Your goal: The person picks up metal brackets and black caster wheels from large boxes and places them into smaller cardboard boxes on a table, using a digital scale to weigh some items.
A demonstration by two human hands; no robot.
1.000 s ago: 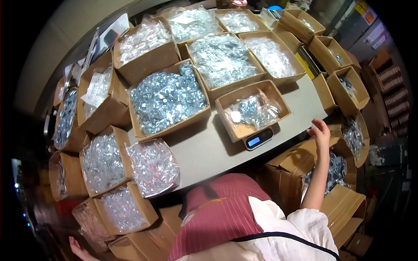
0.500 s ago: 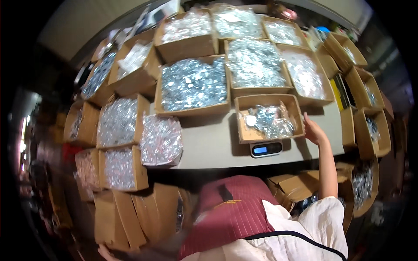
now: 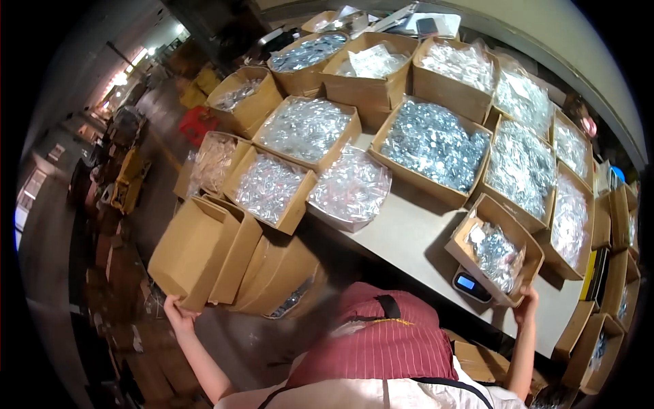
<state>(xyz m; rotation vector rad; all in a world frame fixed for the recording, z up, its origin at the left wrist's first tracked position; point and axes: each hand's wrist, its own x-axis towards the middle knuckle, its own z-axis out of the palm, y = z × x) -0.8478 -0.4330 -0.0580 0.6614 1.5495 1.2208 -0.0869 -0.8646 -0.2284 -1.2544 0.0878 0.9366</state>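
My left hand grips the lower edge of a brown cardboard box, which is tilted so that its bare inside shows. My right hand is closed at the near right corner of a small cardboard box; some of its fingers are hidden by the box wall. Inside that small box lies a loose heap of clear bags with shiny metal parts. It rests on a small digital scale with a lit blue display, near the table's front edge.
Several cardboard boxes of bagged metal parts crowd the table. A bag-lined box of parts stands by the front edge. Below it, a larger carton stands on the floor. More boxes line the right side.
My view has swung to the left. My left hand has come up from the lower edge and taken hold of the cardboard box. My right hand has shifted to the small box's near corner.
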